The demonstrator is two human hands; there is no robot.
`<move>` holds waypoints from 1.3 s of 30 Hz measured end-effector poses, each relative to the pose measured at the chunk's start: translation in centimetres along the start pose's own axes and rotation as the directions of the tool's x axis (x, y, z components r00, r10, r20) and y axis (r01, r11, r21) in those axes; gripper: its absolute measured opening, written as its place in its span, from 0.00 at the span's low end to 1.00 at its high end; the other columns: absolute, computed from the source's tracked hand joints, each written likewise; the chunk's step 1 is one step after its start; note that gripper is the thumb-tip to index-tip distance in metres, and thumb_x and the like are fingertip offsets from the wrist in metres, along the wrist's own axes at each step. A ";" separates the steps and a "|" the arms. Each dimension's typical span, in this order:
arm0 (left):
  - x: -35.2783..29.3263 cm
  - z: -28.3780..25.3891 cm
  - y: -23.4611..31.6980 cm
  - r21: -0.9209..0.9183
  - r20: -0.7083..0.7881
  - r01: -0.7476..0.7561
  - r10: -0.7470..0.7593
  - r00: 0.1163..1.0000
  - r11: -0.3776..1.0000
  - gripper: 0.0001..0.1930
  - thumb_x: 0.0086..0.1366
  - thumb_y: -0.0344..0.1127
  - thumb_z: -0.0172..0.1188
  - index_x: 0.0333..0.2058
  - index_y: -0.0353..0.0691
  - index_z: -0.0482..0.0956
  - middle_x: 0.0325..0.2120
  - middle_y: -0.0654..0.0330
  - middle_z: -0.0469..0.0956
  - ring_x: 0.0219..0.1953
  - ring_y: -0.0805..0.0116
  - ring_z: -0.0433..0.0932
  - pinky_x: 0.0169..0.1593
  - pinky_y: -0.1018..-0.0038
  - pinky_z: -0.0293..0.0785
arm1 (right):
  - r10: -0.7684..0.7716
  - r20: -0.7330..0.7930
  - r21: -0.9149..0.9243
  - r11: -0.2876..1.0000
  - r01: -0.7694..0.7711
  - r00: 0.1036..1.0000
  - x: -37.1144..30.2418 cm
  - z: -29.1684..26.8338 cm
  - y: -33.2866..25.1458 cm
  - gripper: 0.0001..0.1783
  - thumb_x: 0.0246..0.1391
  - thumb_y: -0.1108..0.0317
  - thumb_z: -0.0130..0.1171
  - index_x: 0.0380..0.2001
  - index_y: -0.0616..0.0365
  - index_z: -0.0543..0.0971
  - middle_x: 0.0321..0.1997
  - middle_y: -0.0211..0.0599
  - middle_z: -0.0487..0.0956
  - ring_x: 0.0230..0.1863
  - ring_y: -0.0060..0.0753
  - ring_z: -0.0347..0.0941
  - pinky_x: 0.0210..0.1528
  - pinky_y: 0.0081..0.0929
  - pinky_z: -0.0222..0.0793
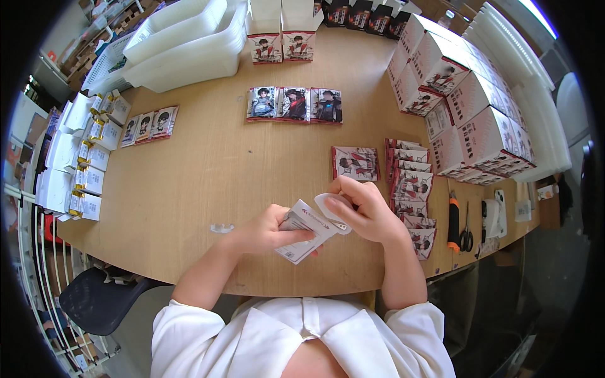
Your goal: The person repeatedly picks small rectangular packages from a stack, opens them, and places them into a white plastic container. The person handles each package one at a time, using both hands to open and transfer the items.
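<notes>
A flat white card packet (301, 249) with dark and red print is gripped in my left hand (270, 230), the thumb pressed across its face. My right hand (368, 211) pinches a small white rounded piece (324, 203) against the packet's upper right edge. Whether that piece is a separate tool or part of the packet, I cannot tell. Just beyond my right hand lies a red and white packet (356, 162) with a printed figure. To its right runs an overlapping column of similar packets (413, 186). A scrap of clear plastic (222, 228) rests left of my left hand.
White printed boxes (485, 142) are stacked at the right. Scissors (466, 238) and an orange-black tool (453, 223) lie near the right edge. Three packets (293, 104) sit at centre back, others (149, 126) at left. White bins (189, 66) and small white boxes (88, 179) stand leftward.
</notes>
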State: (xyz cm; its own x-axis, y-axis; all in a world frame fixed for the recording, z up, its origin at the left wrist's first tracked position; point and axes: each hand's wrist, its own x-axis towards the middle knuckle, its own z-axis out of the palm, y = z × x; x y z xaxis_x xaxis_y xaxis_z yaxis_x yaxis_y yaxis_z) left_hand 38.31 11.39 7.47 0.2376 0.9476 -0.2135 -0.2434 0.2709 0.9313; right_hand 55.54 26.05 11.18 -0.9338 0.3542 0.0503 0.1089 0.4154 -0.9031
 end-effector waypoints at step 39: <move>0.5 -1.9 0.5 -0.385 -0.212 -0.384 0.325 0.922 0.839 0.43 0.62 0.69 0.39 0.64 0.37 0.53 0.54 0.47 0.68 0.50 0.59 0.73 0.54 0.57 0.70 | 0.117 -0.047 -0.709 0.696 -0.116 0.992 0.8 2.7 3.3 0.12 0.55 0.58 0.57 0.30 0.56 0.72 0.21 0.43 0.76 0.24 0.46 0.76 0.25 0.40 0.69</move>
State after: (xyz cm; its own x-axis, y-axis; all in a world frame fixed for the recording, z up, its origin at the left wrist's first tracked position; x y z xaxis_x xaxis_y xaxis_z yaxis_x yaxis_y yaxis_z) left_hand 36.50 12.37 7.28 -0.0594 0.9973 0.0435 -0.6575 -0.0719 0.7500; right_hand 54.27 25.47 7.09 -0.8977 0.4391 -0.0361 0.4252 0.8421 -0.3317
